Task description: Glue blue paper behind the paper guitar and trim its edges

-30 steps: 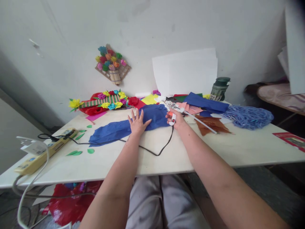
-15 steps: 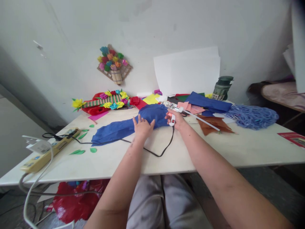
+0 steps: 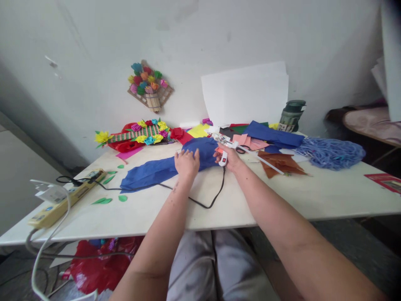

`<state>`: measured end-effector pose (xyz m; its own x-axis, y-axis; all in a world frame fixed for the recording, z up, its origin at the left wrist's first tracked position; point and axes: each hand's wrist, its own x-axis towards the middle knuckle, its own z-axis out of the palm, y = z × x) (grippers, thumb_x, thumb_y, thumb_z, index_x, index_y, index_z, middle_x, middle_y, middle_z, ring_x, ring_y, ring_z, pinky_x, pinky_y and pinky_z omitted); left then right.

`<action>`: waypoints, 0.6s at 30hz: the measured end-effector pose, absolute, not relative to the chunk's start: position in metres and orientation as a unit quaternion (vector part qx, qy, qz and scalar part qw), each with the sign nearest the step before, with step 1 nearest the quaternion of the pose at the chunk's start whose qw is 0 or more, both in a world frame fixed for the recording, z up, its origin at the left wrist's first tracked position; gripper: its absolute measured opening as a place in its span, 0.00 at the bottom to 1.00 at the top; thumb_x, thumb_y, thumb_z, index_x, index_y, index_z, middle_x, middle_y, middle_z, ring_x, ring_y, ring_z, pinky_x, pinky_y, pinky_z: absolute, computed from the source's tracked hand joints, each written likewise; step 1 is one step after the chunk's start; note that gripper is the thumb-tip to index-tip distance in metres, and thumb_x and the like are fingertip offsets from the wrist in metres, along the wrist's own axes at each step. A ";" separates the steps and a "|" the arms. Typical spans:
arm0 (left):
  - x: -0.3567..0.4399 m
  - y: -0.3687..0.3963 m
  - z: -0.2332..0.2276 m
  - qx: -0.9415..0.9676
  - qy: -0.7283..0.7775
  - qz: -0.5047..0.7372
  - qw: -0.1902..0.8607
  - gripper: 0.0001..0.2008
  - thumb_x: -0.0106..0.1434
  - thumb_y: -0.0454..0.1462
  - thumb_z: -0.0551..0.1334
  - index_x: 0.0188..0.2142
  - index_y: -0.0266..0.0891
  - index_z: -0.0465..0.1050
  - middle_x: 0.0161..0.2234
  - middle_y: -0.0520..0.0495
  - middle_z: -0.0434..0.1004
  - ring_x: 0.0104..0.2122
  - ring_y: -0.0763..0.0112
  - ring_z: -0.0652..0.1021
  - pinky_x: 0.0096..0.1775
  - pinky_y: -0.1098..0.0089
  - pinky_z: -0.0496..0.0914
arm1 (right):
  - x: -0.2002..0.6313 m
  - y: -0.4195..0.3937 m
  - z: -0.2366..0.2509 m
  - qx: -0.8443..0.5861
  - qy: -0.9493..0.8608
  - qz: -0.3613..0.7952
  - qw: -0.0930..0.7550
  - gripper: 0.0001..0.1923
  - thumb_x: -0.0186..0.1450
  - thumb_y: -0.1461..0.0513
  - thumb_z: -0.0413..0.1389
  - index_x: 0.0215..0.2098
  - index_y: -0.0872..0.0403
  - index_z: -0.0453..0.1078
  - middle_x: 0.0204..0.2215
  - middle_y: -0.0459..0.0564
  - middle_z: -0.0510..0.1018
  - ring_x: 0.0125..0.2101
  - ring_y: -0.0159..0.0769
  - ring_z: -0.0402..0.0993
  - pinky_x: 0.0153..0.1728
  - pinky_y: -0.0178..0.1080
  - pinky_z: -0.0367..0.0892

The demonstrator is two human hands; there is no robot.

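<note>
A long piece of blue crepe paper [image 3: 150, 171] lies across the table in front of me. My left hand [image 3: 187, 163] rests on the paper, its fingers apart and slightly bent, gripping nothing that I can see. In my right hand [image 3: 231, 157] is a hot glue gun [image 3: 223, 159], with its switch lit red. A long white glue stick [image 3: 261, 158] sticks out of its back end, slanting down to the right. The gun's nozzle points away to the left, over the far edge of the blue paper. Its black cord [image 3: 205, 205] runs leftward, partly beneath the paper.
A yellow power strip [image 3: 78, 191] and green paper leaves [image 3: 108, 179] lie at left. Flower decorations [image 3: 140, 131] stand behind. Scissors [image 3: 243, 149], brown paper [image 3: 282, 163], blue strands [image 3: 332, 153] and a green bottle [image 3: 292, 117] are at right.
My right hand has tilted the glue gun and shifted it slightly left, so more of its body shows. My left hand has moved slightly up, its fingers less spread.
</note>
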<state>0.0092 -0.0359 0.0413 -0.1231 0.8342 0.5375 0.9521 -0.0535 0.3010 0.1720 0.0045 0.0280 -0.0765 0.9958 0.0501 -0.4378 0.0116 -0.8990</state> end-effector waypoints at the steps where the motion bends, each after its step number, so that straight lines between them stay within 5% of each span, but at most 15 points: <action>1: 0.007 -0.035 0.045 -0.639 -0.690 -0.336 0.048 0.27 0.65 0.49 0.43 0.37 0.36 0.78 0.41 0.36 0.78 0.50 0.56 0.72 0.53 0.57 0.60 | 0.170 0.004 0.028 -0.341 -0.406 0.608 0.590 0.15 0.58 0.53 0.58 0.25 0.57 0.69 0.17 0.49 0.75 0.13 0.29 0.67 0.16 0.33 0.67; 5: 0.012 -0.032 0.044 -0.684 -0.568 -0.414 -0.195 0.13 0.56 0.41 0.58 0.38 0.38 0.75 0.34 0.44 0.79 0.39 0.62 0.77 0.42 0.66 0.68 | 0.157 0.002 0.033 -0.345 -0.430 0.552 0.625 0.19 0.53 0.49 0.61 0.29 0.57 0.71 0.24 0.50 0.78 0.23 0.31 0.74 0.25 0.33 0.70; 8: 0.027 -0.027 0.033 -0.704 -0.430 -0.443 -0.350 0.17 0.50 0.33 0.61 0.43 0.36 0.70 0.36 0.46 0.78 0.37 0.67 0.77 0.39 0.70 0.69 | 0.142 0.000 0.037 -0.344 -0.442 0.492 0.666 0.21 0.50 0.49 0.63 0.33 0.57 0.72 0.31 0.51 0.79 0.33 0.36 0.76 0.34 0.37 0.71; 14: 0.032 -0.013 0.023 -0.687 -0.507 -0.453 -0.259 0.09 0.52 0.37 0.61 0.33 0.36 0.69 0.22 0.51 0.71 0.24 0.70 0.73 0.30 0.70 0.67 | 0.127 0.001 0.042 -0.349 -0.571 0.443 0.596 0.24 0.53 0.49 0.59 0.40 0.58 0.73 0.38 0.54 0.79 0.42 0.42 0.73 0.45 0.44 0.66; 18: 0.004 -0.002 0.027 -0.600 -0.507 -0.550 -0.284 0.14 0.57 0.44 0.58 0.37 0.36 0.69 0.24 0.50 0.72 0.22 0.71 0.73 0.27 0.72 0.67 | 0.141 0.006 0.036 -0.362 -0.765 0.272 0.458 0.21 0.60 0.50 0.53 0.47 0.52 0.72 0.51 0.50 0.72 0.54 0.44 0.63 0.55 0.48 0.55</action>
